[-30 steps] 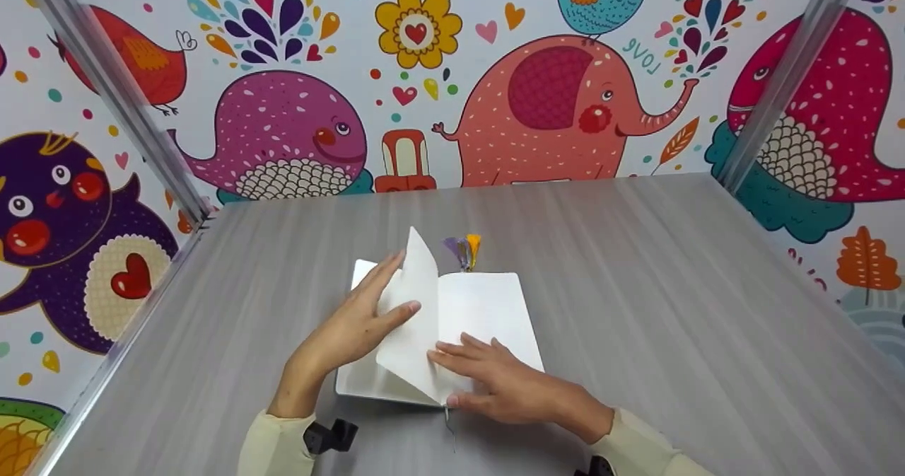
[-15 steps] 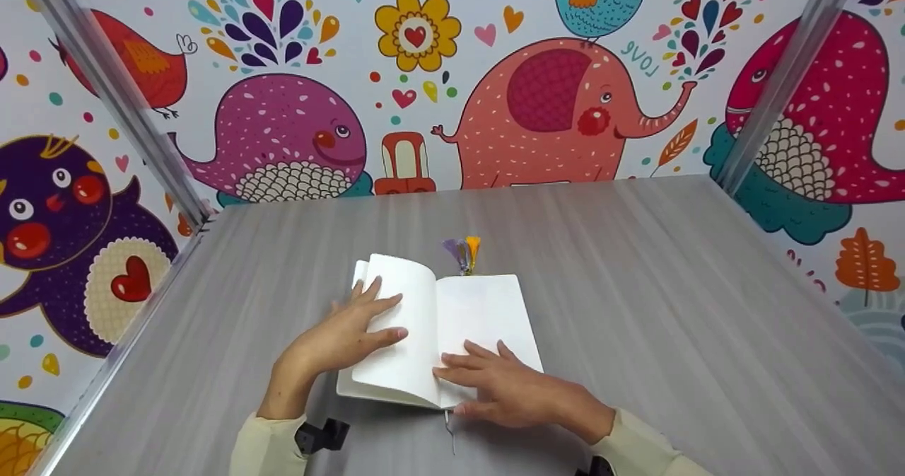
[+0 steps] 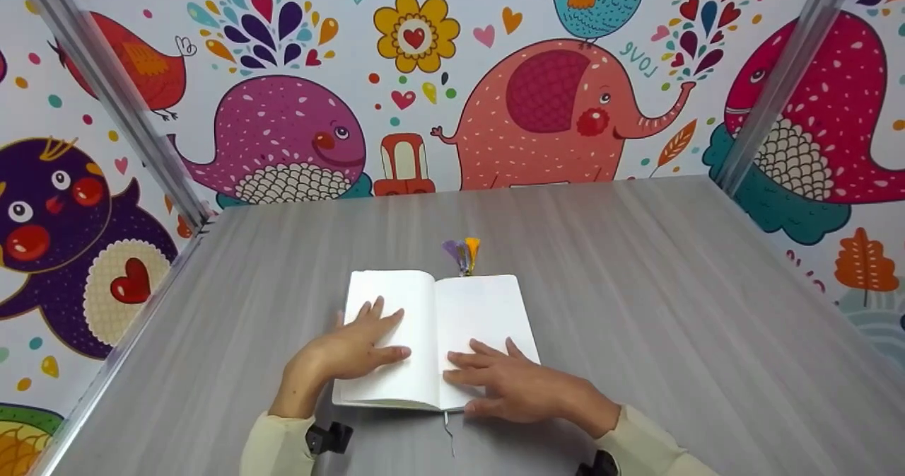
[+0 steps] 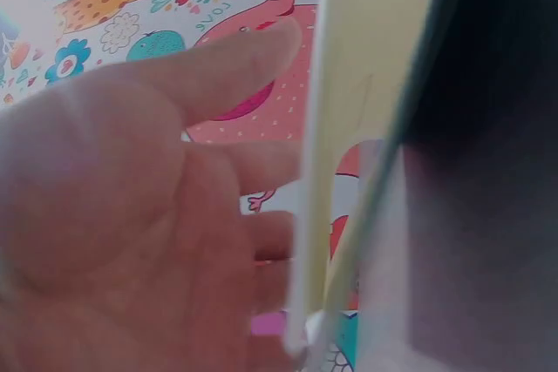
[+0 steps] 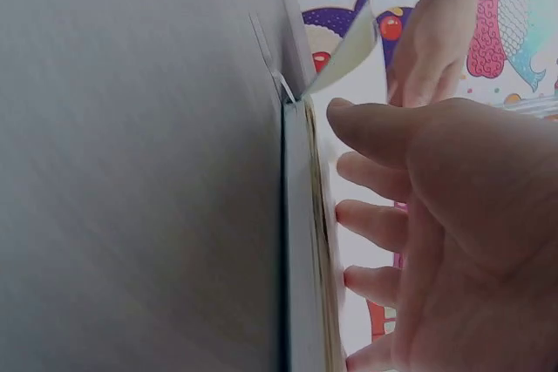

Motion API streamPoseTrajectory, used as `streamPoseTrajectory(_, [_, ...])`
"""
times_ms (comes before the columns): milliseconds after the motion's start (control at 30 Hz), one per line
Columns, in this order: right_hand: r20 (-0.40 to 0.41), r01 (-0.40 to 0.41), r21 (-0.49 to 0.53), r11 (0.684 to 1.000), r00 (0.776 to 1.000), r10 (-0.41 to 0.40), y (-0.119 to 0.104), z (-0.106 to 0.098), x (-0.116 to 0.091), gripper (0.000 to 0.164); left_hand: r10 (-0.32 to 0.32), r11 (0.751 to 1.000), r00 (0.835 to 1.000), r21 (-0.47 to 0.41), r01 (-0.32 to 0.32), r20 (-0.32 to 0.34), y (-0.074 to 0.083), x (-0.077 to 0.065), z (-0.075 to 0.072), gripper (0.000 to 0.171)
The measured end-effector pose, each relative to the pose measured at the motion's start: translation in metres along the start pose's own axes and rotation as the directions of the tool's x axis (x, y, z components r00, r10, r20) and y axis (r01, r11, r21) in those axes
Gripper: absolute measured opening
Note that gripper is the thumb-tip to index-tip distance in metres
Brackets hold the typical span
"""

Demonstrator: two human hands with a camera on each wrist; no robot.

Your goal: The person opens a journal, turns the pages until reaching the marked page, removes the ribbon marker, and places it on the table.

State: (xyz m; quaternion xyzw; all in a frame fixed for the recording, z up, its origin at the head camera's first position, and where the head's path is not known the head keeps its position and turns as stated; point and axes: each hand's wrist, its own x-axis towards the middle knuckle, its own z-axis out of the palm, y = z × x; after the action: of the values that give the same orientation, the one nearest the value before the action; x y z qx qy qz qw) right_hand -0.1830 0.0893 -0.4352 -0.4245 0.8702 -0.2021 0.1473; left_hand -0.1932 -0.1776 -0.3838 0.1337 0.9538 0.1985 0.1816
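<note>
An open notebook [image 3: 484, 306] with blank white pages lies on the table, spread flat in the head view. My left hand [image 3: 350, 349] rests on its left page, fingers spread. On the lower part of the right page lies my right hand [image 3: 512, 387], fingers also spread. A thin ribbon [image 3: 448, 433] hangs from the bottom of the spine, and purple and yellow tassels [image 3: 463, 255] stick out above the top edge. In the right wrist view a page [image 5: 349, 58] stands curved upward near the other hand. The left wrist view has a gap between the pages and the cover.
The notebook sits on a grey wood-grain table [image 3: 636, 285]. Behind it stands a wall [image 3: 438, 51] printed with cartoon animals, with metal posts [image 3: 785, 80] at the corners. Dark wrist cameras [image 3: 329, 438] are strapped over the pale sleeves.
The raised page has turned over to the left and come down flat. My left hand has lowered with it. The right hand has shifted slightly right on its page.
</note>
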Motion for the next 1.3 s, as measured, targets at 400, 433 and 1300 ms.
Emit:
streamPoseTrajectory(400, [0.040, 0.017, 0.055, 0.998, 0.999, -0.019, 0.021, -0.007, -0.001, 0.050, 0.029, 1.000, 0.999, -0.004, -0.029, -0.018, 0.004, 0.008, 0.029, 0.068])
streamPoseTrajectory(433, [0.041, 0.023, 0.056, 0.998, 0.999, -0.025, 0.022, -0.008, -0.001, 0.050, 0.029, 1.000, 0.999, -0.004, -0.029, -0.017, 0.004, 0.008, 0.031, 0.068])
streamPoseTrajectory(1300, [-0.010, -0.153, 0.013, 0.988, 0.988, 0.153, 0.035, -0.026, -0.010, 0.053, 0.162, 0.985, 0.986, 0.057, -0.164, 0.037, 0.009, 0.014, 0.049, 0.056])
